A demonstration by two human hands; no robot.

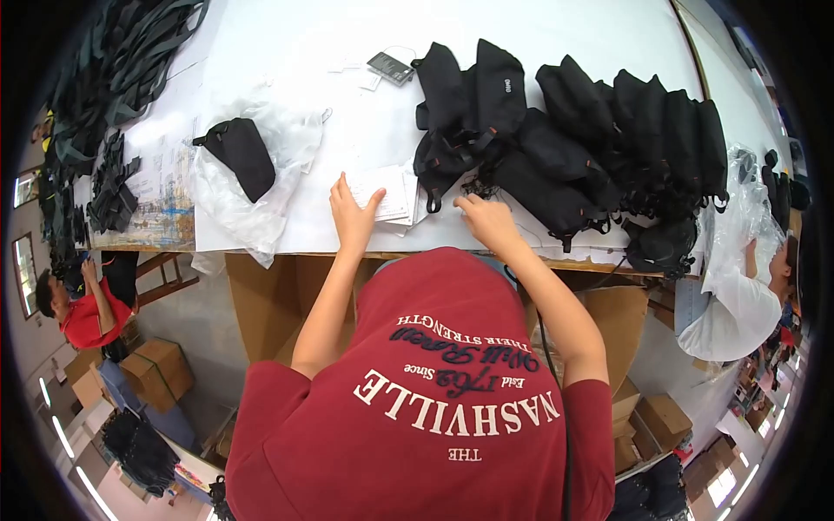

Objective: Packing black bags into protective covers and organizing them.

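My left hand [354, 215] lies at the left edge of a small stack of white printed papers [393, 196], thumb and fingers spread apart, the thumb tip by the sheets. To the right, my right hand [489, 220] is bent with its fingertips drawn together near a bunch of thin black cords [479, 186]. What sits between those fingertips, if anything, is too small to make out. Just beyond it lie black fabric pouches [549, 188] in a heap, some with small orange tabs. A black hang tag [390, 68] rests farther back.
On the left, a single black pouch [246, 158] lies on clear plastic bags [239, 221]. Black straps [117, 69] pile up at the far left of the white table [321, 35]. More pouches [673, 139] stand in a row at right. Co-workers sit at both sides; cardboard boxes [156, 372] stand below.
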